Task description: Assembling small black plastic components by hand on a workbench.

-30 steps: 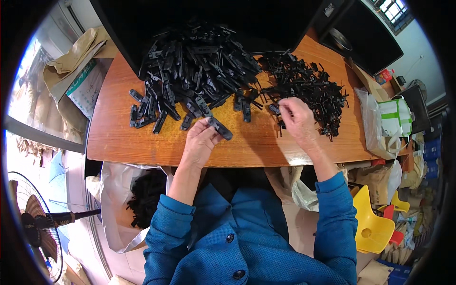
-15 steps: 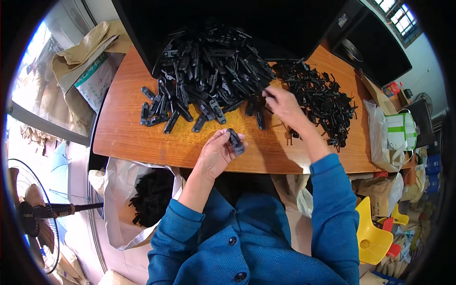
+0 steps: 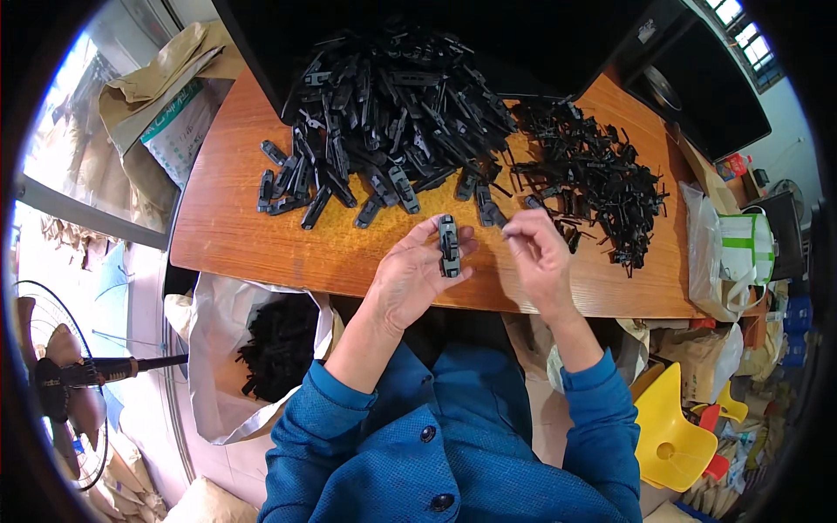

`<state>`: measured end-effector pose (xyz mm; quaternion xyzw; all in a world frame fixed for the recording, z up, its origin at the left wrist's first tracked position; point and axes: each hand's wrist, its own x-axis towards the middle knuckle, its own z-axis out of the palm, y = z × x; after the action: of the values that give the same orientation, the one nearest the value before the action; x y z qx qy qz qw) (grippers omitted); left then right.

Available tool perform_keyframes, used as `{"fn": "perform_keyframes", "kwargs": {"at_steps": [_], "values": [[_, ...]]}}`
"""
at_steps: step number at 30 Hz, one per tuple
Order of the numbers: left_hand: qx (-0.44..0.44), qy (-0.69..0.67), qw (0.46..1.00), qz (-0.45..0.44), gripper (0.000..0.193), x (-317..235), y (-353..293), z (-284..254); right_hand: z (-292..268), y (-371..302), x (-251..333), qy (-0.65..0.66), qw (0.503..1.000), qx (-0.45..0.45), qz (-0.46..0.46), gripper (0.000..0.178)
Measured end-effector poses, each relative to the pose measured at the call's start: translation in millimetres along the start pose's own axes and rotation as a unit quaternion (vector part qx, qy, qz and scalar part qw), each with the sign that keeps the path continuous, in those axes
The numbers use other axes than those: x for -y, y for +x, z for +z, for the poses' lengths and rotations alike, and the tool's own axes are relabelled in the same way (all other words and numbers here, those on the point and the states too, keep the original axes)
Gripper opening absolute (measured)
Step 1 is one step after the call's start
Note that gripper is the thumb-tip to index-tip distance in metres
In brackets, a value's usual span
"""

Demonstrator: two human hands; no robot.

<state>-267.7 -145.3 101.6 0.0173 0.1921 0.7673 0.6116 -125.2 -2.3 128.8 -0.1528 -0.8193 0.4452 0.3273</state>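
Observation:
My left hand is raised above the front of the wooden table, closed around a long dark grey plastic part held upright. To its right, my right hand pinches a small thin black piece between thumb and fingertips, pointing toward the left hand's part. The two pieces are apart. Behind the hands rises a large heap of similar long black plastic parts, with several loose ones at its left. A lower pile of thin black pieces spreads on the right.
Below the table's left edge hangs a white bag with black parts inside. A fan stands at far left. At the right are a yellow plastic chair and a green-and-white bag. A dark panel stands behind the heap.
My right hand has come back from between the piles toward my left hand, now with a thin black piece. My left hand has shifted slightly right and turned its part upright.

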Motion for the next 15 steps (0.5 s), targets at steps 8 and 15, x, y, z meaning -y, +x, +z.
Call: {"fn": "perform_keyframes", "kwargs": {"at_steps": [8,15], "values": [[-0.012,0.038,0.999,-0.005,0.043,11,-6,11,8,-27,6,-0.179,0.964,-0.017,-0.194,0.035],[-0.033,0.115,0.992,0.045,0.053,29,-4,23,19,-29,8,-0.239,0.944,-0.06,-0.218,0.034]]}}
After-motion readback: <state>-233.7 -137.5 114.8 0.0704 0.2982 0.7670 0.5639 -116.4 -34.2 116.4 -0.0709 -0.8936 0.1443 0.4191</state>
